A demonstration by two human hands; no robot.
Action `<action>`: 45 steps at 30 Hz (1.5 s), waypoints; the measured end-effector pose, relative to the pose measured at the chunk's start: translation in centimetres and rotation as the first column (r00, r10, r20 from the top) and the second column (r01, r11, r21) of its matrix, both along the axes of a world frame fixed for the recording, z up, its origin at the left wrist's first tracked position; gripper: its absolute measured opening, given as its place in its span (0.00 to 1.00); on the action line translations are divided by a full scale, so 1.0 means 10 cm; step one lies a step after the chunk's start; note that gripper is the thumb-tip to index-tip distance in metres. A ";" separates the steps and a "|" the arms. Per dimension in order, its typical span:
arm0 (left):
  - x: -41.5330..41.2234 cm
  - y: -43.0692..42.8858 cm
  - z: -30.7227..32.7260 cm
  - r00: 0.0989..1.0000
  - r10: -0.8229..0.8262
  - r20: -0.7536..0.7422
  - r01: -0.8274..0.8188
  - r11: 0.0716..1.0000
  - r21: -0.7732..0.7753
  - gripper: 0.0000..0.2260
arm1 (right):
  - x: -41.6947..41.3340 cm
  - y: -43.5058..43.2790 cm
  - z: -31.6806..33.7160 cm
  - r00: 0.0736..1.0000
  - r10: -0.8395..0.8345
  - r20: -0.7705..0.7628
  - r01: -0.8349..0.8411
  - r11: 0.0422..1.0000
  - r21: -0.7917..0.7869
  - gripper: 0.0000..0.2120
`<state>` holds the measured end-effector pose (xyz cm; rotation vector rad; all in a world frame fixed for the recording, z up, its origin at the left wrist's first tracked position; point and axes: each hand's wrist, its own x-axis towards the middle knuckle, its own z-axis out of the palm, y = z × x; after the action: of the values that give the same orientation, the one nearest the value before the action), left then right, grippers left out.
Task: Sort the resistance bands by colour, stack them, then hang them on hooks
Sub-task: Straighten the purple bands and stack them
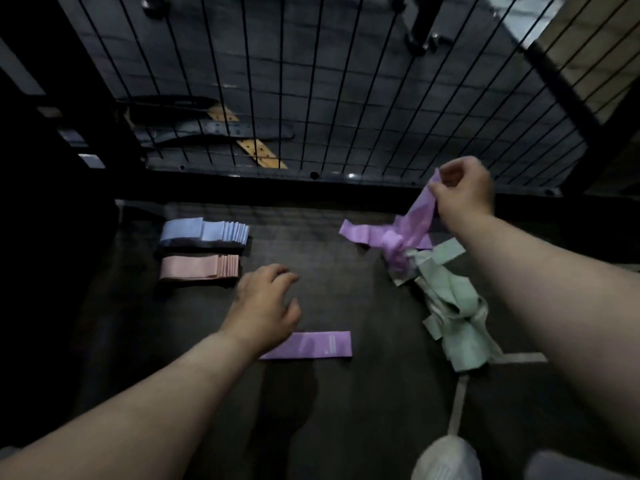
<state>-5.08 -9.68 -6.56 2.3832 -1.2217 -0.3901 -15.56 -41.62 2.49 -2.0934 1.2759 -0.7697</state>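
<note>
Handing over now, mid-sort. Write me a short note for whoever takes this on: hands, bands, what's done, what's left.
Hands: the left hand is open and holds nothing, by the left end of the flat purple band. The right hand pinches the lifted purple band by its top end, above the pile.
Done: blue stack and pink stack lie side by side on the left.
Left: the tangled purple bands and green bands on the right are unsorted. No band is hung yet.
</note>
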 end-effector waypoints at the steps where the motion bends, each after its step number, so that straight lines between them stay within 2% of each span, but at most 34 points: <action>1: -0.01 -0.08 0.16 1.000 -0.013 -0.010 0.013 0.999 -0.039 0.24 | -0.02 0.02 0.18 0.998 0.055 0.002 -0.055 0.998 -0.020 0.09; 6: -0.11 -0.41 1.19 0.992 -0.043 -0.116 0.026 0.989 -0.144 0.25 | -0.16 0.33 1.14 0.963 0.270 0.001 -0.267 0.954 -0.136 0.10; 9: -0.14 -0.51 1.85 0.966 -0.078 -0.246 0.003 0.957 -0.292 0.23 | -0.22 0.66 1.70 0.891 0.453 0.001 -0.452 0.889 -0.072 0.12; 11: -0.12 -0.53 2.28 0.912 -0.124 -0.391 -0.043 0.919 -0.392 0.27 | -0.28 0.95 2.05 0.831 0.555 0.038 -0.554 0.832 -0.036 0.12; 14: -0.12 -0.43 2.82 0.781 -0.243 -0.576 -0.123 0.843 -0.523 0.32 | -0.35 1.40 2.45 0.760 0.641 0.109 -0.643 0.766 -0.016 0.13; 15: -0.13 -0.37 2.96 0.743 -0.271 -0.612 -0.144 0.829 -0.541 0.31 | -0.37 1.54 2.54 0.738 0.659 0.142 -0.666 0.746 -0.003 0.14; 17: -0.16 -0.18 3.17 0.673 -0.320 -0.667 -0.140 0.830 -0.540 0.20 | -0.39 1.78 2.66 0.703 0.675 0.226 -0.697 0.717 0.023 0.13; 19: -0.20 0.03 3.29 0.635 -0.333 -0.698 -0.122 0.848 -0.516 0.10 | -0.40 1.96 2.72 0.705 0.631 0.324 -0.681 0.730 0.060 0.12; 22: -0.26 0.25 3.29 0.587 -0.291 -0.755 -0.194 0.855 -0.481 0.12 | -0.43 2.13 2.72 0.739 0.523 0.424 -0.627 0.764 0.152 0.10; 24: -0.31 0.31 3.25 0.573 -0.280 -0.770 -0.205 0.861 -0.466 0.12 | -0.46 2.19 2.69 0.759 0.518 0.396 -0.622 0.755 0.205 0.09; 27: -0.39 0.35 3.16 0.565 -0.272 -0.779 -0.201 0.871 -0.449 0.12 | -0.49 2.22 2.64 0.760 0.527 0.380 -0.621 0.762 0.183 0.05; 31: -0.42 0.40 3.04 0.421 -0.327 -0.846 -0.098 0.911 -0.401 0.07 | -0.54 1.99 2.70 0.790 0.353 0.501 -0.513 0.828 0.225 0.02; 32: -0.39 0.42 3.01 0.411 -0.332 -0.849 -0.062 0.919 -0.389 0.08 | -0.56 1.89 2.73 0.808 0.315 0.499 -0.469 0.856 0.218 0.02; 35: -0.23 0.44 2.98 0.487 -0.299 -0.820 -0.013 0.937 -0.350 0.13 | -0.62 1.61 2.74 0.862 0.227 0.454 -0.339 0.923 0.181 0.02; 37: -0.12 0.42 2.99 0.547 -0.262 -0.795 -0.030 0.943 -0.332 0.10 | -0.66 1.47 2.73 0.869 0.155 0.469 -0.266 0.947 0.180 0.03; 41: 0.03 0.43 3.02 0.552 -0.217 -0.805 -0.045 0.956 -0.288 0.09 | -0.72 1.33 2.77 0.857 -0.012 0.515 -0.114 0.971 0.212 0.05; 45: 0.12 0.43 3.03 0.530 -0.137 -0.837 -0.164 0.952 -0.260 0.01 | -0.78 1.22 2.77 0.859 -0.101 0.502 -0.040 0.964 0.263 0.06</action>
<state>-3.89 -5.43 23.75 1.5291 -0.6906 -1.1152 -23.33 -29.39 30.17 -1.5149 1.0441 -1.0238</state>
